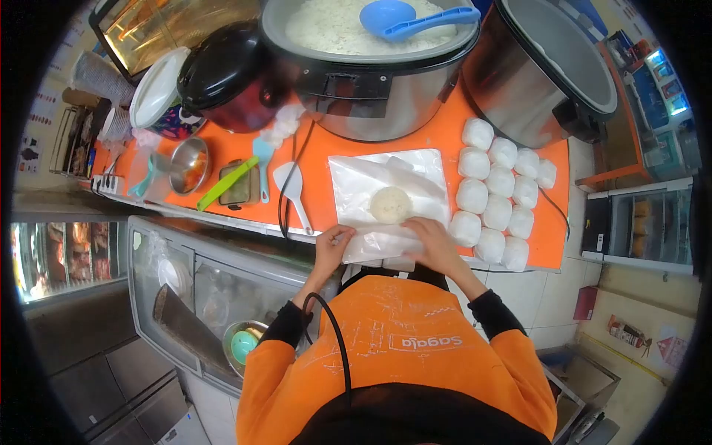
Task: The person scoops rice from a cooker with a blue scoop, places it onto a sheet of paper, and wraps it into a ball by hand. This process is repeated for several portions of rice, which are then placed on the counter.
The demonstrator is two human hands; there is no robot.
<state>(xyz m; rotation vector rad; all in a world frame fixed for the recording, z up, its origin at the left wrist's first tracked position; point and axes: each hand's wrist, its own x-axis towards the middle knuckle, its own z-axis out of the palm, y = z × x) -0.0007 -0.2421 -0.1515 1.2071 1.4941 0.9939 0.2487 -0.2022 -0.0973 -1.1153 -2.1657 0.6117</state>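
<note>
A round mound of white rice sits on a sheet of white wrapping paper spread over the orange tabletop. My left hand pinches the sheet at its near left corner, fingers closed. On the near right edge, my right hand grips the paper, its fingertips just beside the rice. Between both hands the near edge is lifted and partly folded toward the mound. Several white wrapped rice portions stand in rows to the right of the sheet.
Behind the sheet stands a large rice cooker with a blue scoop on its rice. Another large pot is at right. A white rice paddle, green-handled tool and steel bowl lie left. A black cable crosses the table.
</note>
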